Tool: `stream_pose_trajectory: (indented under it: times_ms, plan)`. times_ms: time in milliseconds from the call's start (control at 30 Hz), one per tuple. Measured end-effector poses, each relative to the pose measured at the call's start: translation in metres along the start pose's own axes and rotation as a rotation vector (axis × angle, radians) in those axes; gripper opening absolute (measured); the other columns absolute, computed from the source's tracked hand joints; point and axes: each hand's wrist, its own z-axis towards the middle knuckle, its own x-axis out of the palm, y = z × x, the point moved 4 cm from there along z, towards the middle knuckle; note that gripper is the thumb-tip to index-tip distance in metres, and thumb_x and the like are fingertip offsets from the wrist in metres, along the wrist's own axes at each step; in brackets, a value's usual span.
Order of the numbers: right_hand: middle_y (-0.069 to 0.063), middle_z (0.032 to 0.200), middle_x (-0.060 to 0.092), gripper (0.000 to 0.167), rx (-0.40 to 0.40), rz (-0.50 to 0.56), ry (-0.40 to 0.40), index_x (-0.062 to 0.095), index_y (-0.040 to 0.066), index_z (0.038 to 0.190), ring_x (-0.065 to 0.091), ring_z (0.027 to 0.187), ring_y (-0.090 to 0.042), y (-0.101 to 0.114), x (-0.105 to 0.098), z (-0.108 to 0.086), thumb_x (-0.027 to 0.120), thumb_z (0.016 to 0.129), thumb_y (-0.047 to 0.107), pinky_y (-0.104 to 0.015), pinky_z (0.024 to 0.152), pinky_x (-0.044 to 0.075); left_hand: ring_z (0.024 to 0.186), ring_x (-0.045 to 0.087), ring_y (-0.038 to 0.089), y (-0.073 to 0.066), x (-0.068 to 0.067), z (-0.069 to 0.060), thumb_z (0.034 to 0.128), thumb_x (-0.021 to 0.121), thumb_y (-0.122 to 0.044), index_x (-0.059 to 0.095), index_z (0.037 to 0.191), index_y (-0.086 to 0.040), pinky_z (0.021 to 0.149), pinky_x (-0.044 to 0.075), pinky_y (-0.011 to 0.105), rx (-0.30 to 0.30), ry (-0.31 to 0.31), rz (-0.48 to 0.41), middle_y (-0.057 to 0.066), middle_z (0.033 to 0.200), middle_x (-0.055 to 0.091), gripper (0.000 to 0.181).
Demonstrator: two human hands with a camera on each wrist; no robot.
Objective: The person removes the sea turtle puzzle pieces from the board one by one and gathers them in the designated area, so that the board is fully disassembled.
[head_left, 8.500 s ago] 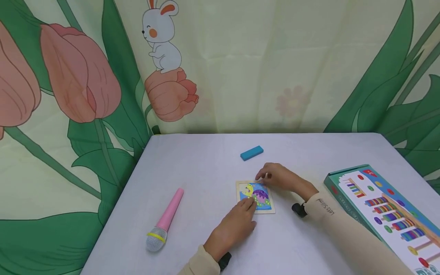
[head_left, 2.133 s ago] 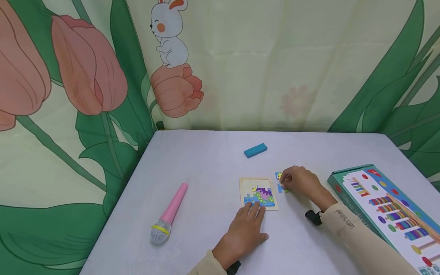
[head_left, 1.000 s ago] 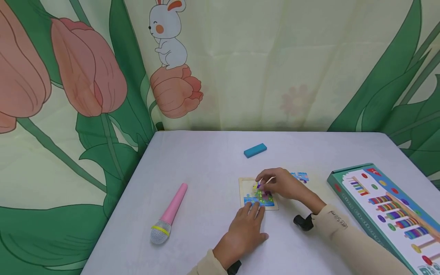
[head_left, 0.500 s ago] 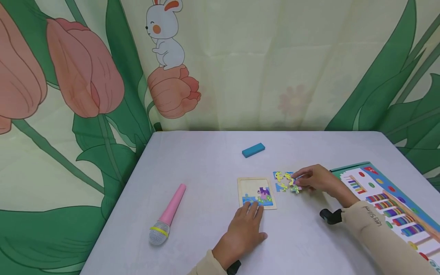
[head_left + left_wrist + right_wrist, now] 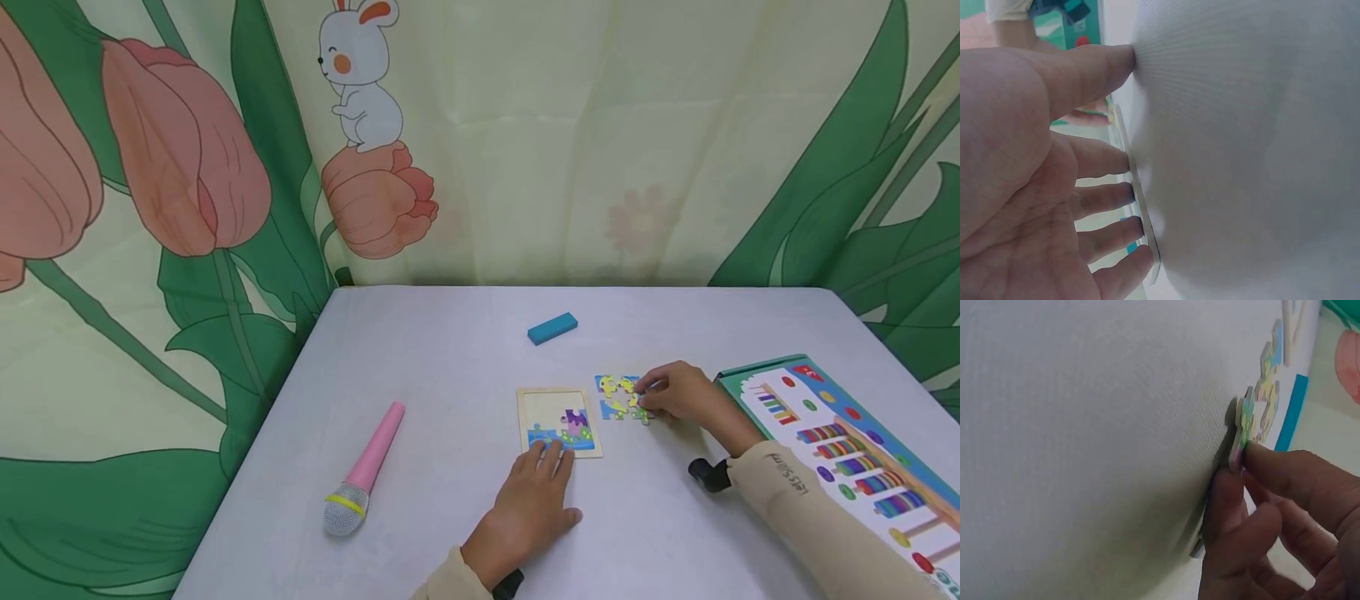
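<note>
On desk (image 5: 435, 350), right hand (image 5: 678, 396) pinched jigsaw piece (image 5: 1244, 428); left hand (image 5: 528, 512), fingers spread, touched puzzle tray (image 5: 551, 390); steadying tray, matching tabs before pressing seemed wise.

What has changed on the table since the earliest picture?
Several puzzle pieces went from the wooden frame to the table on its right; the right hand moved right too and now pinches one. The left hand moved to the frame's near edge. The microphone, blue block and box stayed put.

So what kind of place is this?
Probably a play area: there's a colourful wooden-framed jigsaw, a pink and silver toy microphone and a cream fabric backdrop printed with pink tulips.
</note>
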Motion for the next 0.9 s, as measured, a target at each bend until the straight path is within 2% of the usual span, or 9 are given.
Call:
stream_pose_trajectory:
  times_ms: [200, 333, 400, 500, 567, 633, 767, 900]
  plan:
    - [-0.010, 0.086, 0.062, 0.014, -0.030, -0.150, -0.049, 0.068, 0.002, 0.100, 0.056, 0.076, -0.026, 0.011, 0.001, -0.003, 0.076, 0.089, 0.005, -0.036, 0.064, 0.045, 0.150, 0.031, 0.022, 0.000, -0.001, 0.000, 0.0964, 0.065, -0.056, 0.042, 0.158, -0.018, 0.120, 0.030, 0.034, -0.002, 0.005, 0.015, 0.000, 0.163, 0.035, 0.076]
    - [-0.010, 0.087, 0.062, 0.013, -0.048, -0.186, -0.062, 0.069, 0.002, 0.101, 0.056, 0.078, -0.026, 0.020, 0.008, -0.004, 0.074, 0.090, 0.004, -0.037, 0.065, 0.046, 0.149, 0.031, 0.022, 0.000, -0.001, 0.000, 0.0960, 0.066, -0.056, 0.043, 0.157, -0.018, 0.119, 0.030, 0.033, -0.004, 0.000, 0.005, 0.000, 0.163, 0.036, 0.076]
    - [-0.009, 0.089, 0.063, 0.012, -0.111, -0.192, -0.054, 0.071, 0.001, 0.103, 0.056, 0.078, -0.025, 0.027, 0.015, -0.005, 0.074, 0.091, 0.004, -0.036, 0.065, 0.049, 0.149, 0.033, 0.022, -0.001, -0.001, 0.000, 0.0957, 0.067, -0.055, 0.044, 0.157, -0.017, 0.119, 0.031, 0.033, -0.001, -0.006, -0.001, 0.000, 0.162, 0.037, 0.076]
    - [-0.004, 0.091, 0.066, 0.015, -0.279, -0.185, -0.023, 0.076, 0.002, 0.107, 0.058, 0.079, -0.020, 0.042, 0.032, -0.006, 0.075, 0.092, 0.003, -0.034, 0.067, 0.053, 0.148, 0.034, 0.021, -0.002, 0.000, -0.001, 0.0959, 0.066, -0.056, 0.044, 0.156, -0.017, 0.118, 0.032, 0.033, 0.005, -0.012, 0.013, 0.001, 0.161, 0.038, 0.075]
    - [-0.002, 0.096, 0.066, 0.019, -0.387, -0.190, -0.002, 0.077, 0.004, 0.110, 0.059, 0.082, -0.018, 0.051, 0.042, -0.007, 0.076, 0.091, 0.004, -0.034, 0.072, 0.055, 0.147, 0.035, 0.021, -0.002, 0.000, -0.001, 0.0959, 0.066, -0.056, 0.044, 0.156, -0.017, 0.118, 0.033, 0.032, 0.010, -0.021, 0.033, 0.001, 0.160, 0.039, 0.075]
    - [-0.003, 0.100, 0.066, 0.023, -0.461, -0.199, 0.013, 0.078, 0.005, 0.113, 0.061, 0.087, -0.019, 0.058, 0.049, -0.008, 0.078, 0.090, 0.005, -0.037, 0.079, 0.057, 0.147, 0.035, 0.021, -0.002, -0.001, -0.001, 0.0962, 0.065, -0.057, 0.044, 0.156, -0.017, 0.118, 0.033, 0.032, 0.013, -0.025, 0.050, 0.001, 0.160, 0.039, 0.075]
    - [-0.002, 0.105, 0.066, 0.022, -0.498, -0.219, 0.017, 0.078, 0.006, 0.109, 0.062, 0.098, -0.023, 0.065, 0.055, -0.009, 0.082, 0.087, 0.006, -0.044, 0.090, 0.056, 0.148, 0.034, 0.022, -0.003, -0.002, 0.000, 0.0960, 0.065, -0.058, 0.044, 0.156, -0.017, 0.118, 0.033, 0.033, 0.011, -0.022, 0.052, 0.001, 0.161, 0.039, 0.076]
    - [0.002, 0.098, 0.064, 0.022, -0.501, -0.180, 0.035, 0.072, 0.007, 0.105, 0.060, 0.092, -0.020, 0.068, 0.056, -0.009, 0.082, 0.086, 0.002, -0.041, 0.086, 0.056, 0.148, 0.035, 0.022, -0.002, -0.002, 0.000, 0.0951, 0.066, -0.057, 0.044, 0.156, -0.016, 0.118, 0.034, 0.034, 0.000, -0.014, 0.035, 0.001, 0.161, 0.039, 0.077]
